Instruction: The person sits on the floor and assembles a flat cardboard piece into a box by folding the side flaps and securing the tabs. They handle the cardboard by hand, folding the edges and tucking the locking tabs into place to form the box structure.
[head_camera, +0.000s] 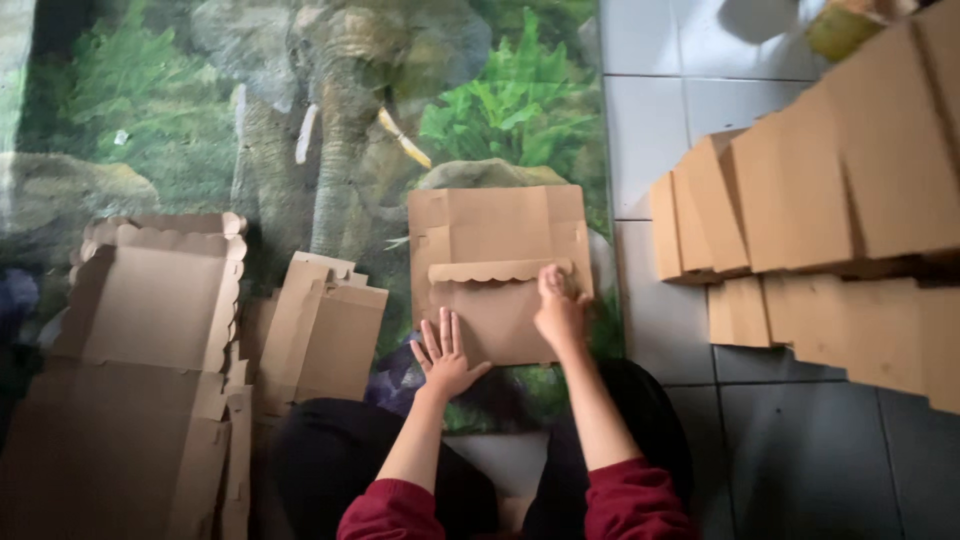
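Your left hand (445, 355) lies flat on the light, stiff cardboard blank (497, 270); your right hand (560, 305) pinches its scalloped flap (495, 270), which bends easily.

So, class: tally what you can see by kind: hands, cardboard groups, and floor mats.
Hands: 2, the left hand and right hand, both on the flat box blank
Cardboard groups: 4, counting that blank
Elephant-print mats: 1
Total: 7

Cardboard stacks (830, 190) right, open boxes (150, 320) left.
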